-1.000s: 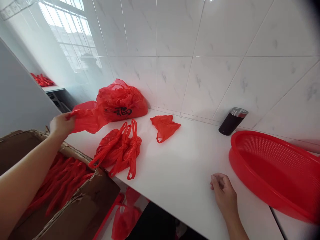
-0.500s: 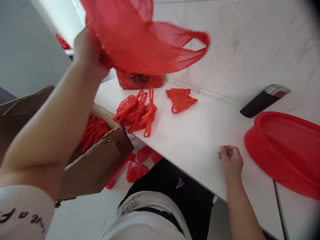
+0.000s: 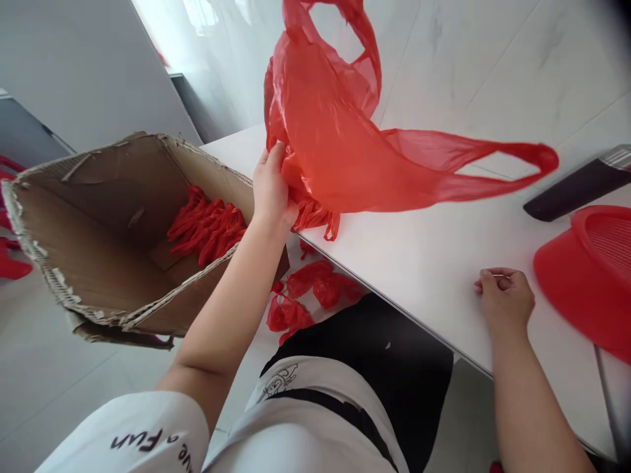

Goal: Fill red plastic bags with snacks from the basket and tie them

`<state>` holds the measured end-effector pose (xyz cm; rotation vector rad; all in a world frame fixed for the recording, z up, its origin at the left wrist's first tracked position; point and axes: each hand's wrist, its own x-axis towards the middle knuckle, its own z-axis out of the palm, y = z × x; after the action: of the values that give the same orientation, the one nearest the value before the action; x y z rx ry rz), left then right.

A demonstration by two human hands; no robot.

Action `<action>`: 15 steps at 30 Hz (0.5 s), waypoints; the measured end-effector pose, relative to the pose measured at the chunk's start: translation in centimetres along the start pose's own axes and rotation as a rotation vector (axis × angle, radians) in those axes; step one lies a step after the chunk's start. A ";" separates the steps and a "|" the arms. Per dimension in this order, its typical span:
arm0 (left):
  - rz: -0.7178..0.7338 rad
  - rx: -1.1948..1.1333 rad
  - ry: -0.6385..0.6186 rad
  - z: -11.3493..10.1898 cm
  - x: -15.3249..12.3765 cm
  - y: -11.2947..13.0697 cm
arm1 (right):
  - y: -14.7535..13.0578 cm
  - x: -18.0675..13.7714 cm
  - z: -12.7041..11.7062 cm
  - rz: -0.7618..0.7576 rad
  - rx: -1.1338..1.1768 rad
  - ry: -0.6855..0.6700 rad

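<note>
At bottom edge, white sleeve (image 3: 148, 427) and black trousers (image 3: 365, 335); just past those, white desk (image 3: 419, 263). Right hand (image 3: 510, 302) on or just above it, near red basket (image 3: 562, 269), fingers curled, thumb toward index; too small to tell whether pinching something thin. Below desk edge, red bundles (image 3: 330, 286). To the left, open-topped cardboard box (image 3: 89, 230), row of red bunched plastic (image 3: 210, 226) inside. Left hand (image 3: 273, 180) reaching past box, fingers closed on gathered side of red plastic bag (image 3: 345, 131); bag up above desk, one handle loop upward, other out to the right. Partly hidden behind it, more red plastic (image 3: 315, 217) on desk. Far right, dark cylinder (image 3: 564, 190), silver end; beyond, tiled wall (image 3: 444, 66). Step in hand, judging by pose: lifting and spreading loose bag. Next move probably calls for firm left hold, right fingers toward slack handle.
</note>
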<state>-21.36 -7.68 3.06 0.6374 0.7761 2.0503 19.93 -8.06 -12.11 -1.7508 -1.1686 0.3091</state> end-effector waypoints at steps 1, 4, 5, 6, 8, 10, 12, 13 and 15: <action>0.032 0.014 0.040 -0.7 0.2 0.1 | -0.1 0.0 0.0 0.001 -0.014 0.002; 0.052 0.032 0.122 -2.0 1.0 0.2 | -0.3 0.1 0.1 0.005 -0.052 0.007; 0.049 0.027 0.136 -2.3 1.2 0.2 | -0.4 0.1 0.1 0.006 -0.065 0.011; 0.050 0.017 0.143 -2.4 1.3 0.3 | -0.6 0.1 0.1 0.007 -0.077 0.017; 0.060 -0.009 0.134 -2.6 1.6 0.4 | -0.7 0.0 0.1 0.007 -0.095 0.027; 0.077 -0.019 0.113 -2.8 1.6 0.7 | -0.9 0.0 0.1 0.003 -0.104 0.028; 0.098 -0.016 0.100 -2.9 1.5 1.2 | -0.9 0.0 0.1 -0.006 -0.106 0.022; 0.109 -0.014 0.099 -2.9 1.4 1.4 | -0.8 0.0 0.0 -0.010 -0.105 0.018; 0.133 -0.021 0.097 -2.9 1.1 2.0 | -0.7 -0.1 0.0 -0.016 -0.097 0.012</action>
<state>-24.88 -8.55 2.66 0.5950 0.7848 2.2214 19.54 -8.09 -11.56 -1.8242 -1.2061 0.2354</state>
